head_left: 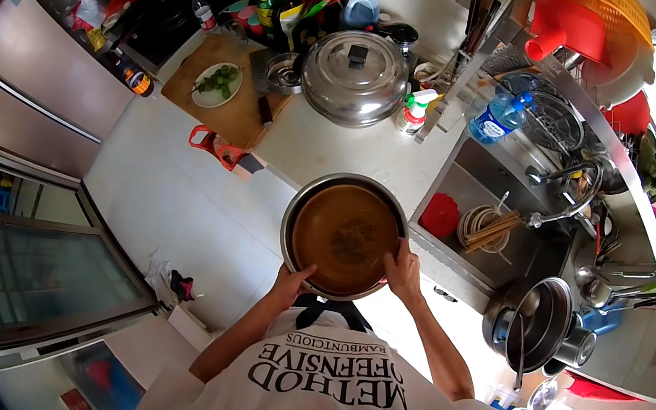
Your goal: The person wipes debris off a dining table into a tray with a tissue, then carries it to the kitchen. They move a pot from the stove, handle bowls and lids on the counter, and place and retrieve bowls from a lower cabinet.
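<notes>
A round metal bowl (346, 237) with brown liquid and a darker patch at its middle is held in front of my body, beside the counter edge. My left hand (291, 283) grips its lower left rim, thumb over the edge. On the right rim, my right hand (403, 269) has its thumb on top, with the other fingers mostly hidden beneath. Beyond the bowl, a large lidded steel pot (355, 77) stands on the counter (328, 150). A green and white spray bottle (414, 114) is just right of that pot.
A sink (467, 179) on the right holds stacked bowls, chopsticks and a red dish (439, 215). Left on the counter lie a cutting board (184, 90), a plate of greens (217, 85) and a knife (265, 108). Large pans (539, 321) stand at the right.
</notes>
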`<state>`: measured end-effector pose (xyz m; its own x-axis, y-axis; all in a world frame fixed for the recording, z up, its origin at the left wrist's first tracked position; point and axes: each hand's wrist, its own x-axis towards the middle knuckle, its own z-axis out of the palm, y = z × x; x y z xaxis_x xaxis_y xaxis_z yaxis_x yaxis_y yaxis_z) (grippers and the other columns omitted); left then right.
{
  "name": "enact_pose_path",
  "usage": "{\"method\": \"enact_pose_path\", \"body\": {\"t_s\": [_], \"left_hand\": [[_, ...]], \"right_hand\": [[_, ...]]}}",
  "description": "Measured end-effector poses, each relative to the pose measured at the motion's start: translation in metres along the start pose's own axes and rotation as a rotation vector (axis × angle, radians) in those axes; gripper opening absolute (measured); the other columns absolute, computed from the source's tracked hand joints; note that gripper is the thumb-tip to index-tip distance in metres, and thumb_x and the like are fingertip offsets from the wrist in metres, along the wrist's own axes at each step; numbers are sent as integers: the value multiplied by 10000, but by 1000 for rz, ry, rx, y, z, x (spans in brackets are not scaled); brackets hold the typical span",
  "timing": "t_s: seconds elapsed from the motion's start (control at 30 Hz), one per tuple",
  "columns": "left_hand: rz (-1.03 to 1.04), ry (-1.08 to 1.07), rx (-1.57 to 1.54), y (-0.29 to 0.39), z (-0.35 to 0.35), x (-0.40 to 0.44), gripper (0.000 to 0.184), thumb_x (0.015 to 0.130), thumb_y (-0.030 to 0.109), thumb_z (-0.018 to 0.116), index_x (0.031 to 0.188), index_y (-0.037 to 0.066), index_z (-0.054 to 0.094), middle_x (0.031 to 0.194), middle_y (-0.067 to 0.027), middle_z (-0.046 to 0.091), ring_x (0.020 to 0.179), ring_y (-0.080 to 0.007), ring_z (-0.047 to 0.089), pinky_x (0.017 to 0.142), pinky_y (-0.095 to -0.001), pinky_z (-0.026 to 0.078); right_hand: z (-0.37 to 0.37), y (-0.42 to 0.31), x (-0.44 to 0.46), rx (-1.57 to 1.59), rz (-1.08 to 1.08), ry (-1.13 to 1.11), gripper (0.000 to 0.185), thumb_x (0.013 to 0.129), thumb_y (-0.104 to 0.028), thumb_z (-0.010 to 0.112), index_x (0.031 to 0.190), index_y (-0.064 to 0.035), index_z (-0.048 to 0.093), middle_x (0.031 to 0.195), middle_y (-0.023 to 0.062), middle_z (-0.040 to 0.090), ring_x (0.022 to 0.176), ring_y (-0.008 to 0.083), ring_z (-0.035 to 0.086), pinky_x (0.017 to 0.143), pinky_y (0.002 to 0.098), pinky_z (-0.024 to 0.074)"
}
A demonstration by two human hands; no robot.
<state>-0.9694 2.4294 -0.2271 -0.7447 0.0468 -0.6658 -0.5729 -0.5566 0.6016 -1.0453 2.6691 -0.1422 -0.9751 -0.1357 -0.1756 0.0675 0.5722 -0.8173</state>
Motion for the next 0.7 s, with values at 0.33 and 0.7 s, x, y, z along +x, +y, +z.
{"method": "enact_pose_path", "body": {"t_s": [0.33, 0.7], "left_hand": [[-27, 108, -135, 6, -52, -6, 505, 770, -27, 598, 1227, 20, 387, 1176, -169, 495, 1021, -337, 553, 758, -461, 547], [17, 150, 23, 76, -246, -25, 392, 745, 9, 589, 1113, -33, 460, 1061, -156, 545, 887, -263, 611, 673, -364, 563]], "right_hand": [[63, -30, 15, -262, -76, -76, 411, 835, -130, 448, 1157, 90, 318, 623, 265, 581, 545, 393, 599, 522, 456, 496], [244, -135, 20, -544, 54, -201, 643, 854, -200, 469, 1327, 71, 129, 609, 249, 585, 548, 418, 584, 540, 504, 467]]}}
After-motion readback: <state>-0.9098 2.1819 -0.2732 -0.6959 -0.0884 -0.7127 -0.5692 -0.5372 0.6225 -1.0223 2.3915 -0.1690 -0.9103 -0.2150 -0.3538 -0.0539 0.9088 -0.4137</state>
